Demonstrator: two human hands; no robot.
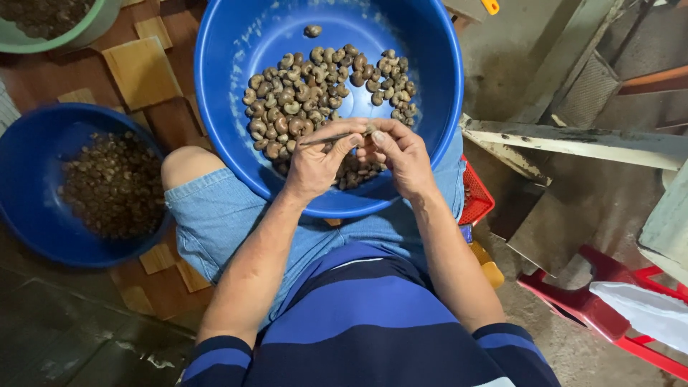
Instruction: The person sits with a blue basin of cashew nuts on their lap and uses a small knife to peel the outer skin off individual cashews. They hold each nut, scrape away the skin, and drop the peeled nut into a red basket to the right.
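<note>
- Green basin [86, 29]: sits at the upper left corner, only partly in view, with dark contents inside.
- Wooden tiles [142, 70]: lie flat on the floor between the green basin and the two blue basins.
- Smaller blue basin [29, 179]: stands on the floor at the left, just beside the person's knee. It holds a heap of dark shell fragments [115, 185].
- Large blue basin [236, 86]: rests on the person's lap, on the light denim shorts [215, 215]. A pile of grey-brown cashew nuts [315, 86] in their shells lies across its bottom; one nut sits apart near the far wall.
- Left hand [315, 163]: positioned over the near side of the large basin. The fingers are closed around a thin metal pick [331, 137], which lies nearly level with its tip pointing left over the nuts.
- Single nut [369, 131]: pinched between the fingertips of both hands, just above the pile, at the near edge of the large basin.
- Right hand [403, 154]: touches the left hand. Thumb and fingers are closed narrowly on the single nut.
- Red perforated crate [476, 197]: visible beneath the right side of the lap, just beside the large basin's rim.
- Pale worn plank [573, 140]: runs across the right side, above the concrete floor.
- Red plastic stool [602, 308]: stands at the lower right, well apart from the hands, with a white bag [645, 308] lying on it.
</note>
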